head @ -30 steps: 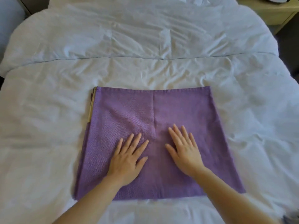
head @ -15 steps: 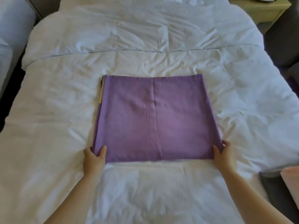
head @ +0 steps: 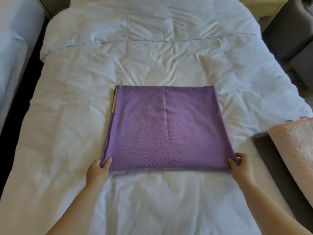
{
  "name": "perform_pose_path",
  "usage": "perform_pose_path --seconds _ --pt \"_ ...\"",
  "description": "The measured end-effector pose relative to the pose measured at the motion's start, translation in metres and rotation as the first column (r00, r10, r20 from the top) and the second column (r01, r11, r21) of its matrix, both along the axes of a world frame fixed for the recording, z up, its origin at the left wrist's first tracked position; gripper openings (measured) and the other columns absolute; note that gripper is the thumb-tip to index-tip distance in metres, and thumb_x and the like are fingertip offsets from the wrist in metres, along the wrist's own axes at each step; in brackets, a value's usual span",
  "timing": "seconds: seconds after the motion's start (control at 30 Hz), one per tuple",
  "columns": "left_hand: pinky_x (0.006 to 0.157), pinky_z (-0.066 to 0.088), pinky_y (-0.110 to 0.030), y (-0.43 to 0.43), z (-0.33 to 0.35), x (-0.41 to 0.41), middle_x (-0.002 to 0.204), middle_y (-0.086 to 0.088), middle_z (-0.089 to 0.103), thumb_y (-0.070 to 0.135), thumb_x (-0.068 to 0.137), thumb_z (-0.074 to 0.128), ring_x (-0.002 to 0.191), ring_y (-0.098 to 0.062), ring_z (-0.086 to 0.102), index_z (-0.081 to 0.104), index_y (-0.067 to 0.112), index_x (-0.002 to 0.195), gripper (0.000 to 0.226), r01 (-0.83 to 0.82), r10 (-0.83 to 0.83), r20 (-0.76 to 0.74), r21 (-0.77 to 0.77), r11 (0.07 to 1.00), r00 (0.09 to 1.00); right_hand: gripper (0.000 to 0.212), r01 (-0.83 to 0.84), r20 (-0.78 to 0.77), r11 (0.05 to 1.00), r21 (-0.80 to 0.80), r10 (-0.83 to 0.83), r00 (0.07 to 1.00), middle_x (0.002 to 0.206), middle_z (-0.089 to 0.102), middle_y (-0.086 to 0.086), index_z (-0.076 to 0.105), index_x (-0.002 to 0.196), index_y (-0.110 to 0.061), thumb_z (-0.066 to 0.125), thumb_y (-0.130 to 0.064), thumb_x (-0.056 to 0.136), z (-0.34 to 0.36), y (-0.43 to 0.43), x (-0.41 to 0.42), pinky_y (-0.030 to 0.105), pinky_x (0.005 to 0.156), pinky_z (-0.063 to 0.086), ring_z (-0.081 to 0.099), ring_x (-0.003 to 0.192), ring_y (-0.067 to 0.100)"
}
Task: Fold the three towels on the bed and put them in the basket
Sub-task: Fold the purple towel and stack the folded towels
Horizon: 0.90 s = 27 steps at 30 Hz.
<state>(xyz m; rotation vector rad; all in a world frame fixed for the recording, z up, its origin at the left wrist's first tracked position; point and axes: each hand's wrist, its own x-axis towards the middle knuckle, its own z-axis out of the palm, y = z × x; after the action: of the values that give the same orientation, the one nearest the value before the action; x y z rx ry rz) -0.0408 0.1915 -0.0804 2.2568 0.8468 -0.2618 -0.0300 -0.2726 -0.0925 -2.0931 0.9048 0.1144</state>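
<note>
Because it is thin woven cloth, the folded purple rectangular towel point(head: 166, 129) should handle light, limp and unbreakable, sagging wherever it is unsupported. It is judged best taken at two corners or along one edge, both hands at once, so the layers do not slide apart. Far left of the towel: pale blue-white padded bed edge point(head: 15, 48), well apart from it. Under and all round the towel: rumpled white cotton duvet point(head: 71, 116), soft, so no firm backing for pressing a crease. At the towel's near-left corner: left hand point(head: 99, 168), thumb on top, pinching the corner; cloth bunches slightly in the grip. Along the far half of the towel's left edge: narrow yellow-tan band point(head: 113, 102) showing from a lower layer, so the layers are not quite aligned. Towel itself: flat on the middle of the duvet, one crease running from its far edge down the centre. At the towel's near-right corner: right hand point(head: 237, 164), pinching likewise, corner gathered between thumb and fingers. Right of the towel, off the duvet: pink quilted fabric object point(head: 294, 150) on a dark grey surface point(head: 264, 146); cannot tell whether it belongs to the basket. Counts: towels in view 1 (task names 3); hands 2, both clamped on that one towel; yellow-tan bands 1; pink objects 1; baskets identified 0.
</note>
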Motion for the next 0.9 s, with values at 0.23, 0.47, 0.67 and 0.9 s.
perform_pose_path --seconds 0.23,0.47,0.67,0.9 --pt "0.062 0.034 -0.033 -0.006 -0.001 -0.075 0.066 -0.010 0.054 0.031 0.091 0.061 0.067 -0.032 0.051 0.053 0.005 0.069 0.035 -0.019 0.019 -0.012 0.000 1.000 1.000 0.028 -0.034 0.002 0.999 -0.005 0.034 0.999 0.099 0.059 0.025 0.050 0.115 0.001 0.058 -0.002 0.089 0.006 0.000 -0.074 0.032 0.067 0.036 0.052 0.077 0.027" --pt "0.063 0.036 -0.037 -0.020 -0.001 -0.126 0.069 -0.017 0.054 0.029 0.091 0.060 0.077 -0.042 0.057 0.047 0.004 0.068 0.037 -0.024 0.027 -0.049 0.058 0.998 0.998 0.030 -0.062 0.044 0.996 -0.062 0.065 0.997 0.103 0.058 0.027 0.048 0.119 0.002 0.054 0.000 0.090 0.015 -0.003 -0.104 0.030 0.069 0.033 0.051 0.084 0.029" --pt "0.090 0.041 -0.054 -0.056 0.014 -0.119 0.127 -0.024 0.052 0.024 0.083 0.066 0.110 -0.046 0.050 0.058 0.006 0.118 0.040 0.111 -0.163 0.066 0.487 0.867 0.984 0.047 -0.249 0.049 0.865 -0.435 0.299 0.953 0.139 0.046 0.013 0.046 0.133 -0.011 0.057 -0.012 0.087 0.019 0.030 -0.093 0.044 0.102 0.033 0.041 0.126 0.037" --pt "0.112 0.024 -0.053 -0.142 -0.020 -0.066 0.153 -0.002 0.033 0.050 0.092 0.032 0.139 -0.028 0.036 0.042 0.030 0.142 0.056 0.754 -0.837 -0.089 0.491 0.435 0.540 0.060 -0.712 -0.165 0.515 -0.478 0.743 0.648 0.155 0.004 -0.016 0.012 0.150 -0.034 0.019 -0.057 0.094 -0.028 0.110 -0.074 0.037 0.117 -0.001 -0.005 0.144 0.013"
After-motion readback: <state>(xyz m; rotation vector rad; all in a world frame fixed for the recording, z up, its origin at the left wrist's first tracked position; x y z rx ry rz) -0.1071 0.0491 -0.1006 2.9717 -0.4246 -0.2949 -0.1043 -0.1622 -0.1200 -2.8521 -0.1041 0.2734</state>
